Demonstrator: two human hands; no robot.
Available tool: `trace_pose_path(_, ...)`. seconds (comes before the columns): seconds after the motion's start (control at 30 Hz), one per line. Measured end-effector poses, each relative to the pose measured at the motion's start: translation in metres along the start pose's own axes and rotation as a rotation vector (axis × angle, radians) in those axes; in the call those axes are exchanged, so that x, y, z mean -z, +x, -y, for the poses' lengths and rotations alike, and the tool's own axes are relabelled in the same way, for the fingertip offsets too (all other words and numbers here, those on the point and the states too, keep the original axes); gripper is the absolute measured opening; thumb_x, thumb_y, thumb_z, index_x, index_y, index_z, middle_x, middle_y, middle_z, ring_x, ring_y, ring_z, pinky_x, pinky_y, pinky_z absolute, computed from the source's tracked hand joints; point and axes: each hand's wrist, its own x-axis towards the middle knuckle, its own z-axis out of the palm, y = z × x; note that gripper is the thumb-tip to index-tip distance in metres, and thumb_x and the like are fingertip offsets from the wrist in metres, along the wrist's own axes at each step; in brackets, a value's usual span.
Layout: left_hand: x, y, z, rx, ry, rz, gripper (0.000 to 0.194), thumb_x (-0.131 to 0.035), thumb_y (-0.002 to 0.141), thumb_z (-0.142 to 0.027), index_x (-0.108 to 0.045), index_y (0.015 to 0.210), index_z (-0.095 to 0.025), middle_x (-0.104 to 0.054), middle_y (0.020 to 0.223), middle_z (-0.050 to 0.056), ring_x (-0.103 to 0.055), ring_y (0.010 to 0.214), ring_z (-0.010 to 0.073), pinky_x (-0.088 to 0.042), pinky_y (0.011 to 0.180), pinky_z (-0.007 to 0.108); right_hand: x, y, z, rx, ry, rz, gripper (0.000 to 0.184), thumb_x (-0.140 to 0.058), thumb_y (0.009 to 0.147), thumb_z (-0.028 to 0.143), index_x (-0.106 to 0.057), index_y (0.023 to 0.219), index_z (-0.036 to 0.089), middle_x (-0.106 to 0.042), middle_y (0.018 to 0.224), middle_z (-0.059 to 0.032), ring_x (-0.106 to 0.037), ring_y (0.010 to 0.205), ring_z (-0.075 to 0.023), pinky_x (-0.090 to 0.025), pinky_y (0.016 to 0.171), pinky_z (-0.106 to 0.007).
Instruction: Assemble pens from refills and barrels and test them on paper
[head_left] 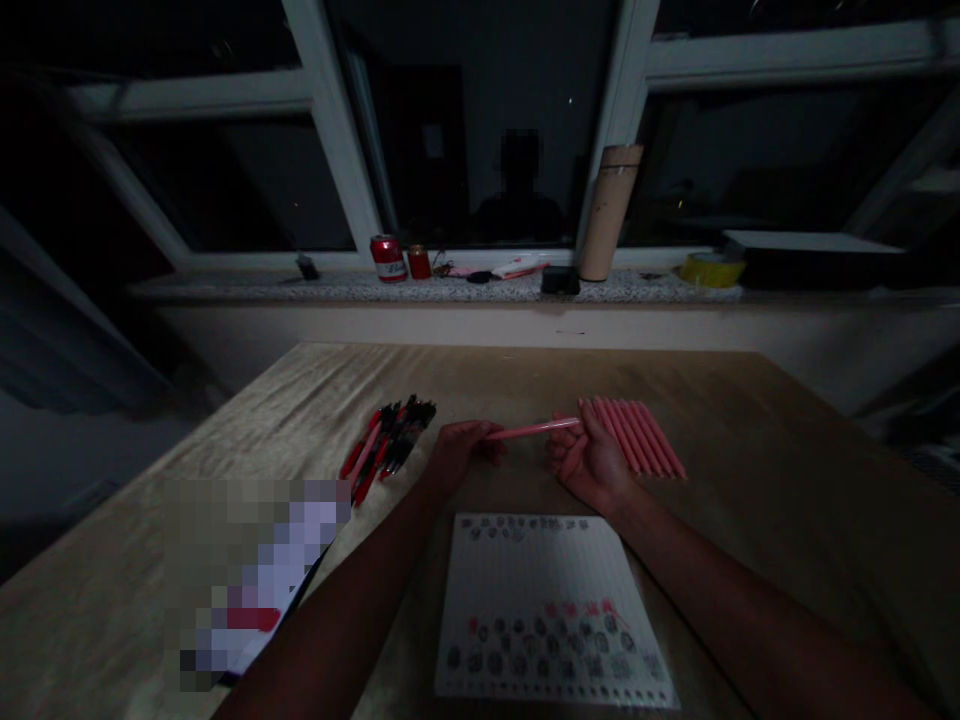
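A pink pen (529,430) is held level above the table, stretched between my two hands. My left hand (456,448) pinches its left end between thumb and fingers. The other end lies in the grip of my right hand (598,462), with the palm turned partly up. Just beyond that hand, several pink pens (641,438) lie side by side in a neat row. To the left of my left hand is a loose bunch of red and black pens (384,448).
A lined notepad (536,580) with black and red scribbled marks lies between my forearms. At left is a blurred-out flat object (277,575). The windowsill (337,290) holds a red can (388,258), a small jar (418,262), a tall tube (611,215) and yellow tape (711,270).
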Motion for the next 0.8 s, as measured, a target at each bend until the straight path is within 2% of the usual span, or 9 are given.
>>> trace_pose_path(0.17,-0.0012,-0.0003,-0.0027,0.032,-0.086,-0.013,0.034,-0.061,0.073,-0.041,-0.069,0.079,-0.009,-0.067,0.061,0.008,-0.059,0.048,0.0152,-0.046,0.052,0.028,-0.0008,0.0009,-0.0008,0.027,-0.025,-0.038,0.036,-0.051,0.084,0.053,-0.064,0.074,0.021,-0.065,0.054,0.0010,-0.055,0.047,-0.0129,-0.040,0.049,-0.026)
trace_pose_path(0.53,0.0003,-0.0011,-0.0015,0.009,-0.051,-0.026,0.024,-0.065,0.071,-0.032,-0.069,0.081,-0.010,-0.069,0.064,0.006,-0.059,0.050,0.0133,-0.045,0.053,0.026,0.0037,0.0032,-0.0015,0.059,-0.004,-0.034,0.031,-0.057,0.083,0.048,-0.061,0.070,0.019,-0.065,0.053,0.0003,-0.057,0.048,-0.0124,-0.041,0.047,-0.024)
trace_pose_path(0.8,0.0002,-0.0002,-0.0022,0.016,-0.116,-0.003,0.024,-0.062,0.071,-0.031,-0.069,0.078,-0.008,-0.068,0.063,0.008,-0.060,0.051,0.0154,-0.047,0.052,0.028,0.0013,0.0021,0.0000,0.027,0.005,-0.038,0.036,-0.051,0.086,0.049,-0.063,0.073,0.018,-0.067,0.056,-0.0028,-0.060,0.049,-0.0146,-0.044,0.049,-0.027)
